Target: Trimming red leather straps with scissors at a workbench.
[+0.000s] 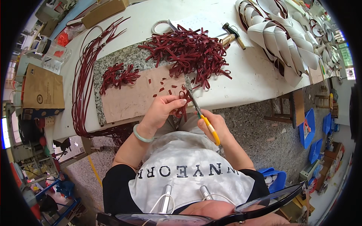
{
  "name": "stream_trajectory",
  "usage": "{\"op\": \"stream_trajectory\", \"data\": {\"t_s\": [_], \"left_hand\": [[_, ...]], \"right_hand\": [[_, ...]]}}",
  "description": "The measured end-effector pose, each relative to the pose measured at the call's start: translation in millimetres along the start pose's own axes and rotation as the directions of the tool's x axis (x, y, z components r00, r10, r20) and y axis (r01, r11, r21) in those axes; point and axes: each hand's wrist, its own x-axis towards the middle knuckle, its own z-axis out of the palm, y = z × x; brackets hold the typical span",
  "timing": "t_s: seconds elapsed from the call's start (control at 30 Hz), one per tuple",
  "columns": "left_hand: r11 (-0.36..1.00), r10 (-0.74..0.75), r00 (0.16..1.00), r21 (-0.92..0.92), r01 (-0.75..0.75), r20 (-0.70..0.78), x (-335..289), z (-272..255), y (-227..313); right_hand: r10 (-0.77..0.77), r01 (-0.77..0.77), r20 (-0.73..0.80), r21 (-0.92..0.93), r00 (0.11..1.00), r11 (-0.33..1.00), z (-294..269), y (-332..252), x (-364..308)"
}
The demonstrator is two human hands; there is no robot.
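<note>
**Trimming dark red strips at a white workbench**

White tabletop (241, 75) fills most of the view, with a speckled floor below and blue bins off to the right. At the far left a brown paper bag (42, 90) lies flat, and beside it a long bundle of uncut dark red strips (81, 86) loops down over the table edge. Next comes a granite slab (113, 60) with a tan cutting board (132, 96) on it; a small cluster of cut pieces (118, 75) sits at the board's upper left, and tiny offcuts dot the board.

The left hand (160, 111), a pale green bangle on its wrist, pinches a short dark red strip (182, 109) just over the table edge. The right hand (215, 126) is clenched around yellow-handled scissors (200, 113), whose blades reach up against that strip.

Behind them lies a big heap of cut pieces (188, 51), then a hammer (233, 34), then white curved strips (279, 37) stacked at the right. Judging by the heap against the long bundle, much is cut but plenty remains.
</note>
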Motion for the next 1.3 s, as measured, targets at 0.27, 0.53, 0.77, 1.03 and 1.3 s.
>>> {"op": "stream_trajectory", "data": {"t_s": [0.27,0.53,0.77,1.03,1.3], "left_hand": [[1.0,0.001,1.0,-0.025,0.0,0.013,-1.3,1.0,-0.8],[0.994,0.001,0.999,-0.109,-0.004,-0.033,-0.6,8.3,1.0],[0.83,0.058,0.997,-0.551,-0.081,-0.06,6.4,0.4,0.7],[0.739,0.179,0.982,-0.65,-0.176,-0.063,8.8,-6.1,-12.5],[0.749,0.178,0.983,-0.642,-0.164,-0.044,6.2,0.6,-15.5]], "right_hand": [[-0.003,0.003,0.019,0.052,1.0,0.999,-1.4,-1.4,-2.7],[0.081,-0.075,-0.012,0.273,0.997,0.959,0.3,6.6,-8.8],[0.119,-0.134,0.092,0.183,0.989,0.974,3.8,24.7,-16.2],[0.094,-0.111,0.094,0.201,0.991,0.973,9.5,14.5,-8.4],[0.026,-0.028,0.031,0.063,0.999,0.998,9.7,2.4,-2.4]]}}
